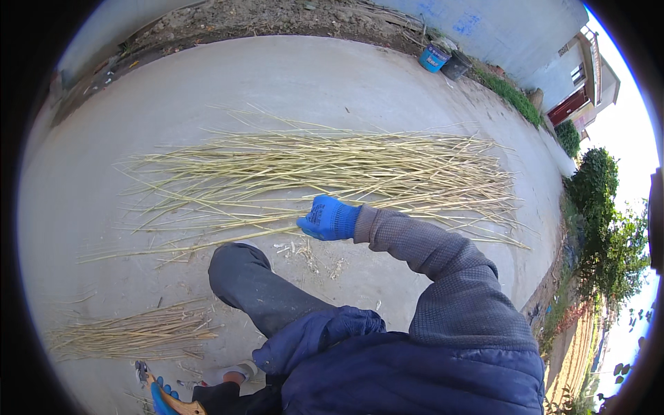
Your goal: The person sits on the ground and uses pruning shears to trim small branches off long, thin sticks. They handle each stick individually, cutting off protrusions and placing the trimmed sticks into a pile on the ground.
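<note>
My right hand (324,218), in a blue glove, is closed around the end of a long thin stalk (228,240) that stretches away to the left. Beyond it a wide layer of pale yellow-green stalks (325,160) lies spread on the concrete. At the lower left, my left hand (160,401), gloved in blue as well, is partly cut off by the picture's rim. Its fingers wrap a curved tool (185,408) with a tan, wood-like handle and a dark end; its exact kind is unclear. Close above it rests a smaller bundle of browner stalks (135,333).
Pale scraps (311,259) litter the ground by my bent knee (238,273). A blue bucket (434,58) and a dark bucket (456,65) stand at the far wall. Bushes (596,200) edge the concrete on the right, and loose soil (270,17) lines the far side.
</note>
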### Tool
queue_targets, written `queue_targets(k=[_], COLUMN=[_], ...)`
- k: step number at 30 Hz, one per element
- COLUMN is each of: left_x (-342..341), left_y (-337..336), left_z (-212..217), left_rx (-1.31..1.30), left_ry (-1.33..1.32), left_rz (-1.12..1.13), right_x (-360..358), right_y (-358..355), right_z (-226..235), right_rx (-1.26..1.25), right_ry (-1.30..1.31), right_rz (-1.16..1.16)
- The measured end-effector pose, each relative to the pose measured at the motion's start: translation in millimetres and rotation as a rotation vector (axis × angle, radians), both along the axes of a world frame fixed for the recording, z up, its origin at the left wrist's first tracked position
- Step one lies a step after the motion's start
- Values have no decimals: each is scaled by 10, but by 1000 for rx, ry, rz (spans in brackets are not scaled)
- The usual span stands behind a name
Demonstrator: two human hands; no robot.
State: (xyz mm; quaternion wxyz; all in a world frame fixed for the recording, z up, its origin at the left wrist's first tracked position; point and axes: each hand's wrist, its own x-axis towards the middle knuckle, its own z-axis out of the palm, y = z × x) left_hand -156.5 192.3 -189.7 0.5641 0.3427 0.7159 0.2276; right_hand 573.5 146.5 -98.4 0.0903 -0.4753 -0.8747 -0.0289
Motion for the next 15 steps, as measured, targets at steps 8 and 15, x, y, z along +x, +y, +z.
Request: queue_targets(k=[8, 15], left_x=[929, 1234], left_y=[176, 297], left_z=[-95, -1], left_rx=[-109, -110], left_ry=[34, 31], left_rz=[-25, -61], right_x=[875, 1031], right_y=[-495, -458], right_z=[-956, -1256], right_rx=[-209, -451], right_ry=[-329, -516], right_rz=[-262, -939])
